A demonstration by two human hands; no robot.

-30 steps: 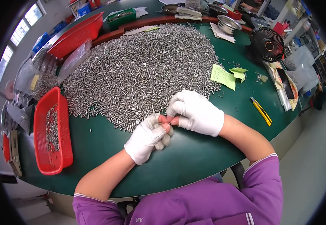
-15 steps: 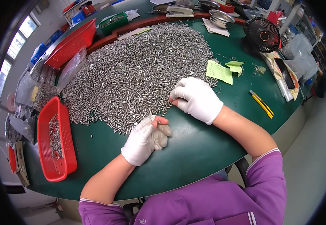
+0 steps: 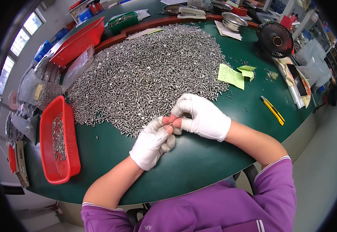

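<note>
A wide heap of small silvery metal pins (image 3: pixel 145 69) covers the middle of the green table. At its near edge my two hands meet, both in white gloves with bare fingertips. My left hand (image 3: pixel 151 143) is closed, thumb and forefinger pinched together. Against them press the fingertips of my right hand (image 3: pixel 203 118), also pinched. Whatever sits between the fingertips is too small and covered to make out. To the left stands a red perforated basket (image 3: pixel 74 154) with a layer of the pins inside.
A yellow utility knife (image 3: pixel 273 111) and green paper slips (image 3: pixel 231 76) lie to the right. Behind them stands a black fan (image 3: pixel 275 39). Plastic bags of pins (image 3: pixel 46 94) line the left edge. At the back are a red basket (image 3: pixel 79 40) and a metal bowl (image 3: pixel 234 20).
My right hand has come away from the heap's edge, down and toward my left hand. The fingertips of both hands, apart before, now meet.
</note>
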